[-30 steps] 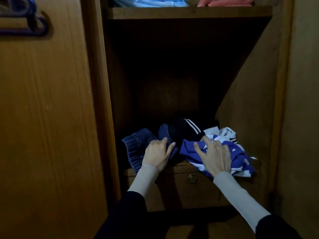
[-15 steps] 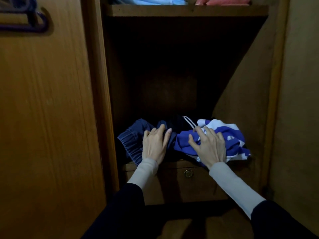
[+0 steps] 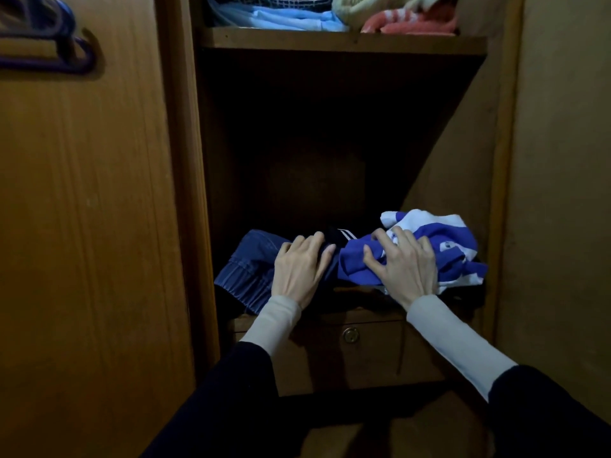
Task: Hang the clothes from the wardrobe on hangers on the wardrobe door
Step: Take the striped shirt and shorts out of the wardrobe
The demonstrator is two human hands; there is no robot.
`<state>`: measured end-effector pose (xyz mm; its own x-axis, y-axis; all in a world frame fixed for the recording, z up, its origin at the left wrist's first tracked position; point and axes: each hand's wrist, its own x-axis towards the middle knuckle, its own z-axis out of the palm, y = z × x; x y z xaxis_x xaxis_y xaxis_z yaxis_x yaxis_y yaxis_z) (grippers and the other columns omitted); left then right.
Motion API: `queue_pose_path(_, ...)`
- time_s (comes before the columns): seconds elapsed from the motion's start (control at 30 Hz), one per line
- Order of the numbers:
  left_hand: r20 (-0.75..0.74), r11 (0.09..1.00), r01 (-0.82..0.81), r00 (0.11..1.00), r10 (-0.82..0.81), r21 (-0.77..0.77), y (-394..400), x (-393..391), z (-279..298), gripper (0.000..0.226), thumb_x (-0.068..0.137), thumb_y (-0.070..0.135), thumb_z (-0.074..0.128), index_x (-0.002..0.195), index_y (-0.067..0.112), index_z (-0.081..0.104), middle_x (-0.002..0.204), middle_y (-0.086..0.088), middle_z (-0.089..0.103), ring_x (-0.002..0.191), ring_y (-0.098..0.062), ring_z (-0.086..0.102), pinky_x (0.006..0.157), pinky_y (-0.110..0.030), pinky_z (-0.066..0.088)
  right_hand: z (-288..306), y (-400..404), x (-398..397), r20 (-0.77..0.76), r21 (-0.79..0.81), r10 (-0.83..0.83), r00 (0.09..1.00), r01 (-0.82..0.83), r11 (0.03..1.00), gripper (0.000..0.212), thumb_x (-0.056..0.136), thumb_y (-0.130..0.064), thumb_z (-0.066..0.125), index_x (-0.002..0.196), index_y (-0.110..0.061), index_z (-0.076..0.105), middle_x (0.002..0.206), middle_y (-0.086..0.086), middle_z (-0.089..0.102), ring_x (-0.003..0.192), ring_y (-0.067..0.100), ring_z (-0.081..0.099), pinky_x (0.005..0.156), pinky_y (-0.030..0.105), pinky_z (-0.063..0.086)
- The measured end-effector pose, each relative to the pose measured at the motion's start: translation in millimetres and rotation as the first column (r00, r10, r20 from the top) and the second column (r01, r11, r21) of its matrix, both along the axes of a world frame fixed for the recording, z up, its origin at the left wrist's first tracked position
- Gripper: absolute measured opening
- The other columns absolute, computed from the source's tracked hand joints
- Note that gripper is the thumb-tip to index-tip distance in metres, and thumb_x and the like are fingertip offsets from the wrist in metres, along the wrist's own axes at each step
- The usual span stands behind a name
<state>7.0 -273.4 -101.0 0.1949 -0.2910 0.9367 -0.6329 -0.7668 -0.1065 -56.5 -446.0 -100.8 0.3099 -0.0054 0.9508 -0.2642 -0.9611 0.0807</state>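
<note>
Head view looks into an open wardrobe compartment where a small heap of clothes lies on the lower shelf (image 3: 363,314). The left hand (image 3: 299,269) rests palm down, fingers fairly straight, on a dark blue denim garment (image 3: 246,262) at the left of the heap. The right hand (image 3: 405,262) sits on a crumpled blue and white shirt (image 3: 453,246), its fingers curled into the cloth as if gripping it. Between them lies a dark garment with white stripes (image 3: 340,233). Hangers (image 3: 56,51) hang against the wardrobe door (image 3: 82,226) at upper left. Folded clothes (image 3: 297,18) sit on the upper shelf (image 3: 344,43). A drawer with a round knob (image 3: 350,335) is below the heap.
</note>
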Motion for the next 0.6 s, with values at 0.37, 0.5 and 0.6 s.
queue_pose_path(0.37,0.057,0.996,0.070,0.996,-0.068,-0.047,-3.3,-12.5,3.9,0.033,0.093,0.036,0.036,0.086,0.011,0.057,0.070,-0.004,0.063,0.068,-0.022,0.058,0.068,-0.030,0.030,12.1,4.7,-29.8,-0.029,0.022,-0.108,0.994,0.109,0.994,0.038,0.085,-0.043,0.039,0.094,-0.015,0.063,0.081,0.010,0.064,0.075,0.027,0.061,0.067,0.035,0.045)
queue_pose_path(0.5,0.092,0.991,0.125,0.988,-0.121,-0.045,-6.1,-17.5,7.5,0.032,0.093,0.036,0.038,0.087,0.011,0.057,0.070,-0.004,0.064,0.068,-0.022,0.059,0.069,-0.030,0.030,12.6,9.1,-45.5,-0.048,0.054,-0.193,0.980,0.195,0.979,0.039,0.085,-0.044,0.037,0.094,-0.015,0.062,0.082,0.011,0.064,0.077,0.027,0.060,0.067,0.036,0.045)
queue_pose_path(0.6,0.125,0.982,0.183,0.976,-0.176,-0.045,-4.3,-21.2,11.1,0.030,0.093,0.036,0.040,0.087,0.011,0.055,0.070,-0.004,0.064,0.068,-0.022,0.058,0.068,-0.030,0.030,12.7,16.1,-58.7,-0.050,0.068,-0.257,0.965,0.260,0.963,0.040,0.085,-0.044,0.035,0.093,-0.015,0.061,0.082,0.011,0.064,0.076,0.028,0.060,0.067,0.035,0.045)
